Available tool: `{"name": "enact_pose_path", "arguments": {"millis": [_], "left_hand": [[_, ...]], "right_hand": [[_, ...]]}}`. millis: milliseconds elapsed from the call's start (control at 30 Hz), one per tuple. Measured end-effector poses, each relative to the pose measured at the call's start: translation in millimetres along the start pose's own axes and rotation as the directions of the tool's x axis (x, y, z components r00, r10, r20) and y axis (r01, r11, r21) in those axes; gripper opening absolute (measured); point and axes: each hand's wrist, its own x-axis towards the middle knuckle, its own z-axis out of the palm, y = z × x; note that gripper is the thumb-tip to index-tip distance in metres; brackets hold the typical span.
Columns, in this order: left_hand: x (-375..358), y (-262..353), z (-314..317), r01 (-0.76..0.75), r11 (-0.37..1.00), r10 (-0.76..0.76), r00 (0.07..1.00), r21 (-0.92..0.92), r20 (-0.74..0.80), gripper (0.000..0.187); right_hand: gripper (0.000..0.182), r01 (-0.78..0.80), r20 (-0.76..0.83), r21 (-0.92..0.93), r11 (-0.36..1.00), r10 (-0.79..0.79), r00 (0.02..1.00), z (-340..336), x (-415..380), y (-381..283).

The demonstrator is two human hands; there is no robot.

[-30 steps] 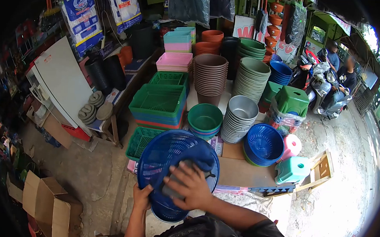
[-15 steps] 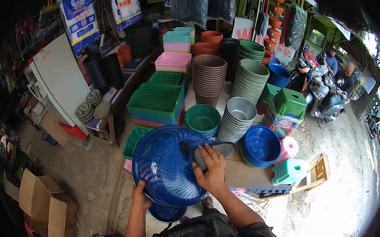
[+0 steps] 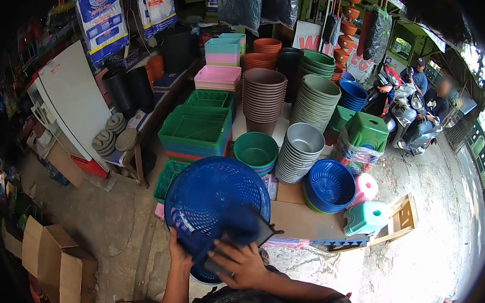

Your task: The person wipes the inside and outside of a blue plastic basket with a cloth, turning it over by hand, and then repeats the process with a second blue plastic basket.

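Observation:
A large round blue plastic basket with slotted sides is tilted up in front of me. My left hand is closed on its lower left rim. In my right hand is a dark blue and grey cloth, blurred by motion, lying over the basket's lower right part. The fingers of this hand press on the cloth's lower edge. Under the basket, part of another blue basin shows; the rest of it is hidden.
Ahead stand stacks of green trays, brown pots, silver pails and blue baskets. Turquoise stools are at the right. An open cardboard box lies at lower left. Two people sit by motorbikes at the far right.
My right hand has swept down and towards me with the cloth, from the basket's right side to its lower edge. The basket has shifted slightly left; my left hand keeps its rim.

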Motion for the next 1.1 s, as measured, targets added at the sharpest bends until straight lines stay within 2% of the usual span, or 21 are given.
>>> {"name": "enact_pose_path", "arguments": {"millis": [67,133,200,233,333,367,400,467,533,600,633,667,700,733,767,800,833,900,933,1000,1100], "left_hand": [[7,-3,-7,-0.081,0.997,0.081,0.996,-0.008,-0.045,0.092],[-2,-1,2,0.022,0.994,-0.029,0.997,-0.106,-0.067,0.094],[-4,0,8,0.042,0.997,-0.049,0.993,-0.066,-0.109,0.094],[-6,1,7,0.046,0.998,-0.051,0.991,-0.042,-0.125,0.093],[-2,-3,-22,0.011,1.000,-0.012,0.976,-0.006,-0.218,0.090],[-3,-1,-26,-0.002,1.000,0.000,0.976,-0.010,-0.216,0.090],[-6,2,-30,-0.113,0.983,0.153,0.943,0.148,-0.295,0.083],[-6,15,-34,-0.229,0.925,0.332,0.873,0.302,-0.356,0.076],[-13,30,-31,-0.293,0.616,0.508,0.857,0.731,-0.085,0.049],[-22,53,-2,-0.353,0.509,0.547,0.837,0.785,0.022,0.041],[-26,68,2,-0.298,0.052,0.431,0.868,0.953,0.248,0.041],[-29,81,10,-0.260,-0.427,0.207,0.904,0.866,0.373,0.042],[-29,91,24,-0.365,-0.497,0.030,0.900,0.787,0.436,0.041],[-28,97,37,-0.358,-0.495,0.040,0.901,0.792,0.432,0.041],[-26,101,49,-0.481,-0.583,-0.140,0.854,0.655,0.502,0.040],[-25,103,60,-0.600,-0.630,-0.324,0.780,0.493,0.535,0.040],[-25,103,69,-0.668,-0.612,-0.368,0.714,0.423,0.596,0.035],[-26,108,88,-0.704,-0.645,-0.430,0.655,0.296,0.622,0.032],[-28,110,96,-0.724,-0.669,-0.493,0.600,0.166,0.630,0.028],[-35,119,103,-0.731,-0.673,-0.516,0.571,0.110,0.639,0.019],[-50,127,104,-0.732,-0.680,-0.528,0.531,0.046,0.663,0.007]], "right_hand": [[0.055,0.117,0.078,0.038,0.992,-0.120,0.990,0,-4,1],[0.050,0.073,-0.028,0.077,0.994,-0.071,0.997,10,1,32],[0.047,-0.217,-0.325,0.209,0.953,0.277,0.904,22,7,59],[0.047,-0.209,-0.324,0.208,0.955,0.269,0.907,27,7,65],[0.036,-0.446,-0.196,0.226,0.866,0.488,0.850,42,-5,83],[0.031,-0.615,-0.015,0.286,0.735,0.645,0.764,47,-15,96],[0.026,-0.762,0.179,0.303,0.572,0.751,0.635,47,-26,104],[0.025,-0.813,0.206,0.267,0.517,0.794,0.572,38,-49,119],[0.022,-0.741,0.086,0.395,0.544,0.781,0.619,16,-60,124],[0.026,-0.646,0.094,0.604,0.468,0.763,0.640,-13,-50,129],[0.026,-0.643,0.110,0.599,0.477,0.747,0.656,-29,-31,114],[0.030,-0.526,-0.018,0.621,0.582,0.681,0.732,-50,-2,92],[0.033,-0.397,-0.152,0.624,0.673,0.604,0.783,-66,16,71],[0.037,-0.423,-0.062,0.611,0.669,0.573,0.817,-76,21,54],[0.042,-0.448,0.025,0.594,0.668,0.541,0.841,-80,25,43],[0.048,-0.024,-0.097,0.429,0.903,0.073,0.993,-72,39,41],[0.054,0.076,0.063,0.362,0.929,-0.106,0.992,-74,54,22],[0.057,-0.004,0.350,0.356,0.935,-0.129,0.928,-43,56,-4],[0.057,-0.004,0.351,0.349,0.937,-0.126,0.928,-32,49,-6],[0.059,-0.090,0.562,0.099,0.991,0.019,0.827,-11,35,-1],[0.061,0.058,0.515,0.241,0.969,-0.179,0.838,1,11,59]]}}
